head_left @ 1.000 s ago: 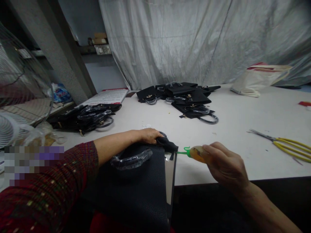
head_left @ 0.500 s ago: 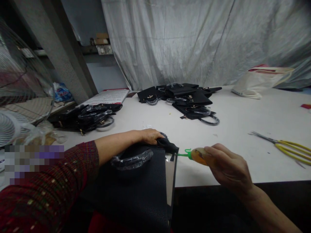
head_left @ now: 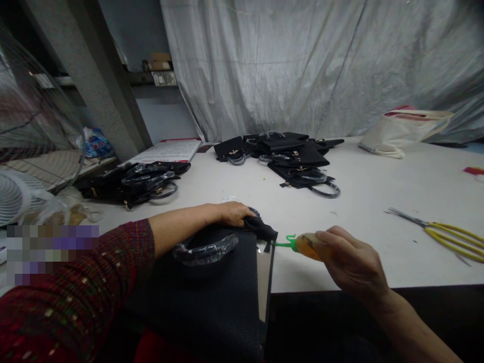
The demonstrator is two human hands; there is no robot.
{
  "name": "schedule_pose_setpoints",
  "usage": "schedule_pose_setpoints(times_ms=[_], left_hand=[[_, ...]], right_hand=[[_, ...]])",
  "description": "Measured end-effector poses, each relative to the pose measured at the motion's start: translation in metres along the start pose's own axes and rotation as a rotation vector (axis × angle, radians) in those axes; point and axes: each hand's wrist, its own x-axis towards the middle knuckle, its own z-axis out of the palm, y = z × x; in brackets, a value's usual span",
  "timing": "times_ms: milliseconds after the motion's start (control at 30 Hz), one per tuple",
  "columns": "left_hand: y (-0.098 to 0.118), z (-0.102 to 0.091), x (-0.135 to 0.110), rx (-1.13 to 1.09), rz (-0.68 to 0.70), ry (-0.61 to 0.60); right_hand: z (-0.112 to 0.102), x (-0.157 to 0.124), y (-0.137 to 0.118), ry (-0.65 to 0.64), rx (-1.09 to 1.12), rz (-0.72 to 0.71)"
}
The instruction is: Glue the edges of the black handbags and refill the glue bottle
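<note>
A black handbag (head_left: 212,287) lies at the table's front edge, partly over my lap, its plastic-wrapped handle (head_left: 207,250) on top. My left hand (head_left: 235,214) is closed on a folded black flap at the bag's far right corner. Beside the flap, a beige inner strip shows along the bag's right side. In my right hand (head_left: 351,257) is a squeeze bottle (head_left: 310,247) with amber contents and a green nozzle (head_left: 283,244). The nozzle's tip points left at the bag's edge by the flap; whether it touches I cannot tell.
Black handbags lie heaped at the back (head_left: 291,151) and at the left (head_left: 136,181). Yellow-handled scissors (head_left: 449,234) rest on the right of the white table (head_left: 370,191). A cream cloth bag (head_left: 401,132) stands at the back right. A fan (head_left: 15,196) is at far left.
The bottle and my right hand have shifted very slightly left and down. My left hand keeps its grip on the flap, and the bag stays in place.
</note>
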Motion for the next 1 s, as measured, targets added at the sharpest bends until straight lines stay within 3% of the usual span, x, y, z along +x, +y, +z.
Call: schedule_pose_setpoints(times_ms=[200,333,500,667,833,1000], left_hand=[[-0.001,0.001,0.0,0.008,0.002,0.017],[-0.002,0.001,0.0,0.018,0.007,0.017],[-0.004,0.002,0.001,0.011,0.013,0.019],[-0.004,0.002,0.001,0.012,0.014,0.011],[-0.002,0.002,0.001,0.013,0.007,0.013],[-0.003,0.002,0.001,-0.001,0.016,0.018]], right_hand=[[0.001,-0.005,0.006,0.032,-0.014,0.021],[-0.001,-0.007,0.006,-0.028,-0.003,0.053],[-0.003,-0.009,0.004,0.024,-0.018,0.049],[-0.002,-0.011,0.001,-0.059,0.052,0.053],[-0.001,-0.016,0.002,0.007,0.022,0.076],[-0.004,-0.018,0.001,-0.071,0.072,0.078]])
